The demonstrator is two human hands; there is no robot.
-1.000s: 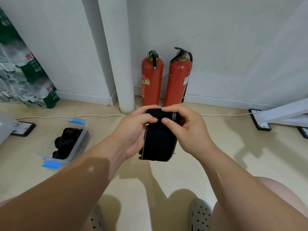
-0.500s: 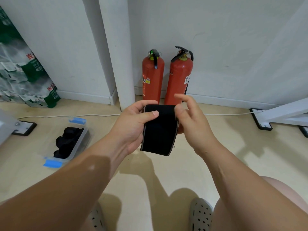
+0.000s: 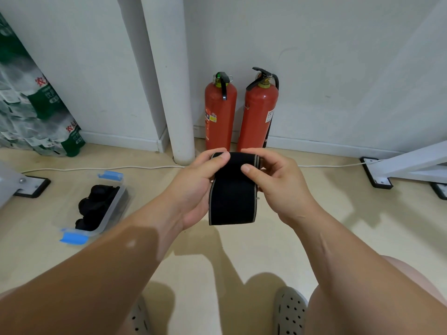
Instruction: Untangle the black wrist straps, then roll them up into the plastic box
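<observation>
A wide black wrist strap (image 3: 232, 197) with grey edges hangs in the air in front of me, its upper end rolled over. My left hand (image 3: 193, 189) grips the roll's left side, thumb on top. My right hand (image 3: 278, 187) holds the right side, thumb pressed on the strap's front and fingers curled behind it. The free end hangs down between my hands. On the floor to the left lies a clear plastic box (image 3: 111, 206) with blue clips, holding several rolled black straps (image 3: 95, 209).
Two red fire extinguishers (image 3: 220, 117) stand against the wall beside a white pipe (image 3: 174, 93). A white cable (image 3: 96, 169) runs along the floor. Packs of bottled water (image 3: 31, 105) are stacked at the far left. White frame feet (image 3: 377, 172) sit right and left.
My right hand, which had lifted its fingers off the strap half a second ago, has closed on the roll again. The hanging end looks slightly longer than before.
</observation>
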